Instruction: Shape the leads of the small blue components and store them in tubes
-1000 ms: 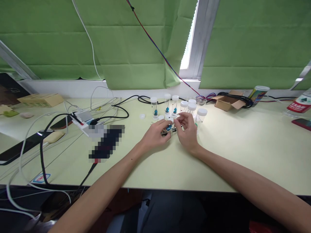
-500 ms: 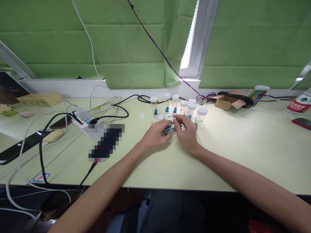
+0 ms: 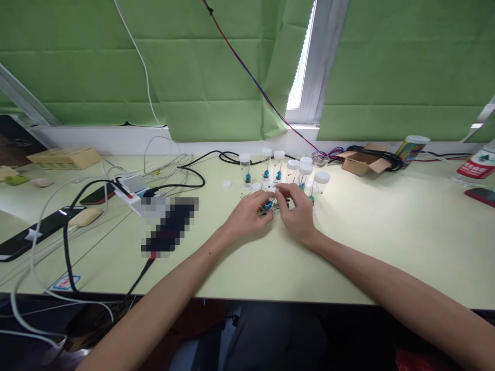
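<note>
My left hand [image 3: 250, 212] is closed, its fingers curled around a small blue part [image 3: 267, 205] with thin wires. My right hand [image 3: 297, 210] is closed too, thumb and forefinger pinched against the left fingertips; what it grips is too small and hidden to name. Just behind the hands stand several clear vials with white caps, such as a vial [image 3: 247, 172] on the left and a vial [image 3: 278, 166] farther back, with blue parts inside. A capped vial [image 3: 321, 184] stands beyond my right hand, partly hidden by it. White caps [image 3: 257, 187] lie near my left fingers.
A loose white cap [image 3: 226, 184] lies left of the vials. Power strip [image 3: 131, 193], tangled cables and a phone [image 3: 33, 234] occupy the table's left side. At the back right are an open cardboard box [image 3: 361, 162] with black cable, a can [image 3: 413, 150] and a bottle [image 3: 477, 164].
Both hands stay almost in the same place; the blue part in my left hand shows slightly more. The vials have not moved.
</note>
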{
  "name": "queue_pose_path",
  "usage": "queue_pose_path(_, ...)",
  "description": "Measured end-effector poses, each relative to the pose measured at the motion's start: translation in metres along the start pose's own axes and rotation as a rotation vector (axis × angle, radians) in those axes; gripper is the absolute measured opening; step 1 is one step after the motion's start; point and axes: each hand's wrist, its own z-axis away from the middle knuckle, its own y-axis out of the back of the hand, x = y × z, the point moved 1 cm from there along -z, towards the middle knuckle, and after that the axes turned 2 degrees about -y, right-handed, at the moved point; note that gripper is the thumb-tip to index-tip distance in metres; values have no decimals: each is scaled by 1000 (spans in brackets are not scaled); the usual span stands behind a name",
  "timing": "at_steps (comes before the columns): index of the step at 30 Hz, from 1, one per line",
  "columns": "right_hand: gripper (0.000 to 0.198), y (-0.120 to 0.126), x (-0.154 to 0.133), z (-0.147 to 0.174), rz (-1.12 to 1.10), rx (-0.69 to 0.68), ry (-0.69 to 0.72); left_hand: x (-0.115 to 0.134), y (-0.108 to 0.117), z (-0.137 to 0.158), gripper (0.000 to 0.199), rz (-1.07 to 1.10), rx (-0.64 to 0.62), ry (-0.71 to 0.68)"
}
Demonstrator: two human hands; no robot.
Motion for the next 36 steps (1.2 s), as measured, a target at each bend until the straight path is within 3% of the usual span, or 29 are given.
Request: queue_pose_path(36, 12, -1, 2, 0, -32, -40, 26, -2, 0, 0, 26, -14, 14, 31)
